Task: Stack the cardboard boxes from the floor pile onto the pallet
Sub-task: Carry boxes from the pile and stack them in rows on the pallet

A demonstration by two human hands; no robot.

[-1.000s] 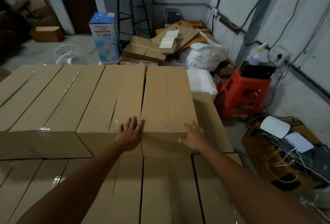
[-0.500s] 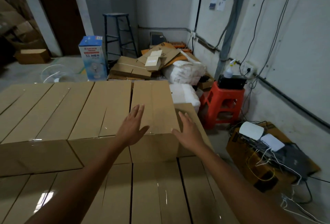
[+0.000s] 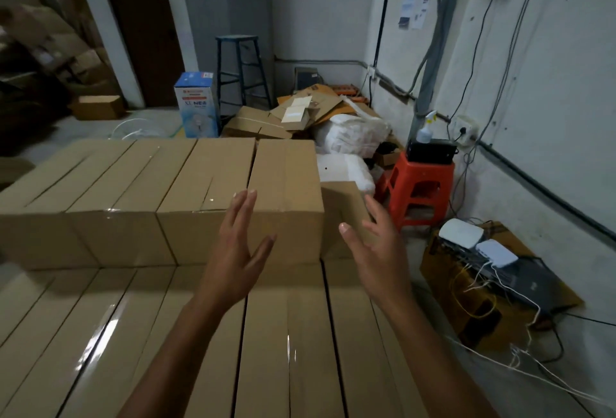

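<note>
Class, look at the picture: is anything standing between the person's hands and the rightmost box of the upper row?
Nothing visible does. The left hand and right hand are open in front of the rightmost upper box, whose near face is bare.

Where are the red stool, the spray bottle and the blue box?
red stool [image 3: 421, 174]: head view, on the front edge of its seat.
spray bottle [image 3: 424, 133]: head view, on its pale body.
blue box [image 3: 196, 107]: head view, on its front face.
</note>
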